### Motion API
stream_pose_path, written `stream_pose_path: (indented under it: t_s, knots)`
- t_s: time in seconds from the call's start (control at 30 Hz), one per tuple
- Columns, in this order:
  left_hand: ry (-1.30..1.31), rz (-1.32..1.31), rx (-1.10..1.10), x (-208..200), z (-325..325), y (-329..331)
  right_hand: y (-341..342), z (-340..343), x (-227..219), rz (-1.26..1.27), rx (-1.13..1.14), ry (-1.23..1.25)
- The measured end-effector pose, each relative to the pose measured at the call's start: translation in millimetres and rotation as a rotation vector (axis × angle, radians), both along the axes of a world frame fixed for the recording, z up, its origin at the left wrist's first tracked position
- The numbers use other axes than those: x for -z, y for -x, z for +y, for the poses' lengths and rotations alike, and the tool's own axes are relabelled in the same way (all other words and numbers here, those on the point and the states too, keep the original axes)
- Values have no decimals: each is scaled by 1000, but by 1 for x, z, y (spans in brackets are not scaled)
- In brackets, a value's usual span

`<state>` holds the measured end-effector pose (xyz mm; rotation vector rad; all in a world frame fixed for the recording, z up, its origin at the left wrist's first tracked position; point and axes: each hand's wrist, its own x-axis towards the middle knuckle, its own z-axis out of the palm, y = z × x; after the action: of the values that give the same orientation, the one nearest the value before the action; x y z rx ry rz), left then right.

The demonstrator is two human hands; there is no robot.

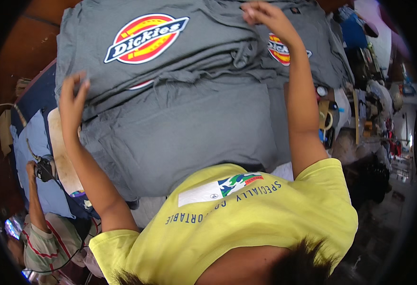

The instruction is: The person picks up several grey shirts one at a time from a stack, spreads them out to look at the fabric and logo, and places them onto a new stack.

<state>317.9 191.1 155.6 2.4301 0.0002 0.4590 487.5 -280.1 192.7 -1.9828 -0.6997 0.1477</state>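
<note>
A grey T-shirt (208, 28) with a red, yellow and blue oval print lies on top of a pile of folded grey shirts. At the pile's left edge is my left hand (74, 97), open, with thumb and fingers apart. My right hand (265, 18) is at the far right edge of that shirt, its fingers bent together on the cloth; slight blur softens the fingertips. Plain grey folded cloth (194, 128) spreads between the pile and my body. To the right, under my right forearm, lies another grey shirt (322, 52) bearing the same kind of print.
At left, another person's hand (32, 168) grips a dark iron-like tool (46, 168) over light blue cloth (40, 190). A pale padded board (61, 147) stands beside my left forearm. Tape rolls (329, 120) and assorted clutter crowd the right side.
</note>
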Motion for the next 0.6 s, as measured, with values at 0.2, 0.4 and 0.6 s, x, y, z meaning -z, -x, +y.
stream_pose_path:
  t_s: [0.2,0.4,0.6]
  knots:
    - [-143,139,-133,65,-15,142,112,-122,117,421,456,104]
    - [-271,102,-237,80,-21,143,132,-87,165,406,567,100]
    - [-288,145,-270,28,-38,166,136,-94,153,244,339,167]
